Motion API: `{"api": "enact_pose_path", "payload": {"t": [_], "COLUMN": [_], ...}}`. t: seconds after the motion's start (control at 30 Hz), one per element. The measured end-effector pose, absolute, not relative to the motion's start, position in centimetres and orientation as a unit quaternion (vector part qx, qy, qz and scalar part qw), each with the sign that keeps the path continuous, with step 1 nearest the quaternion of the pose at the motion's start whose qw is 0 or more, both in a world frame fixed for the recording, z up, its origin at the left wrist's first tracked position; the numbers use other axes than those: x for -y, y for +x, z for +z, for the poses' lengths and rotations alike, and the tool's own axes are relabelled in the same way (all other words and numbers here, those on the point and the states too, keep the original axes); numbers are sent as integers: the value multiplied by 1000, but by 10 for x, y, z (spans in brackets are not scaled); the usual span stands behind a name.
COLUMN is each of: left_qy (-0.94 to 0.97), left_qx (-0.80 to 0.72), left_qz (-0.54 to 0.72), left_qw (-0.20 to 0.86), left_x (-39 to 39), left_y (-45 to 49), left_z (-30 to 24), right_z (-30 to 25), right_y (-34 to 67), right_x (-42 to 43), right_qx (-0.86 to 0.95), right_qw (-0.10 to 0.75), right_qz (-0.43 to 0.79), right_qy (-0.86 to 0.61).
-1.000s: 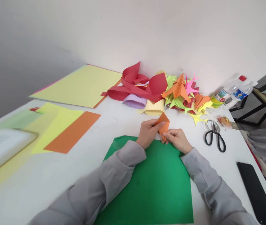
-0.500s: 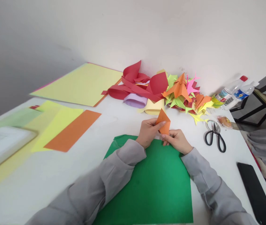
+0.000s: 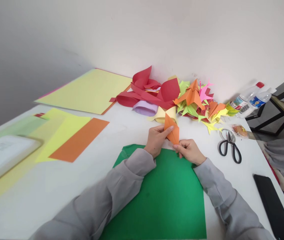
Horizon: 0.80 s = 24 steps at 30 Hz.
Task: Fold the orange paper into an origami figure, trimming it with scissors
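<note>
On my white bench [image 3: 31, 210], a green sheet [image 3: 168, 196] spreads near, below my wrists. Paper shapes [image 3: 191, 96] heap far. My left hand [image 3: 156, 139] and right hand [image 3: 190, 151] pinch a folded orange paper [image 3: 173, 132] between their fingers, by the green sheet's far edge, left at its side, right at its near tip.
</note>
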State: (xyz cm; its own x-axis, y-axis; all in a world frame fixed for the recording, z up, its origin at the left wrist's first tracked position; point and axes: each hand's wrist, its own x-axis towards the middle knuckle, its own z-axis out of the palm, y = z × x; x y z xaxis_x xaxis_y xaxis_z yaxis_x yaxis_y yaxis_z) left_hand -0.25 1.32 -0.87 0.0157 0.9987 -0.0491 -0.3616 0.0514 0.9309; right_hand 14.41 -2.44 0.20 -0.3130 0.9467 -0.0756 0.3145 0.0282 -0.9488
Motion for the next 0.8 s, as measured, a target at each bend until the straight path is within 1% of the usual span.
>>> {"api": "enact_pose_path", "payload": {"t": [0.23, 0.33, 0.5, 0.57, 0.63, 0.7, 0.8], "left_qy": [400, 424, 473, 487, 505, 519, 515], "left_qx": [-398, -389, -359, -352, -367, -378, -377], "left_qz": [564, 540, 451, 433, 425, 422, 424], "left_qw": [603, 614, 666, 672, 655, 639, 643], "left_x": [-14, -11, -2, -1, -2, -2, -1], "left_y": [-3, -3, -1, -1, -1, -1, 0], "left_z": [-9, -6, -1, -1, -2, -3, -3], "right_z": [2, -1, -4, -4, -4, -5, -10], "right_y": [146, 147, 148, 149, 150, 150, 151], "right_x": [24, 23, 21, 21, 21, 21, 20], "right_qx": [653, 634, 567, 567, 571, 564, 537], "right_qw": [306, 339, 423, 434, 436, 435, 444], "right_qz": [502, 510, 505, 488, 482, 492, 511], "right_qy": [-476, -473, -495, -502, -501, -501, -503]}}
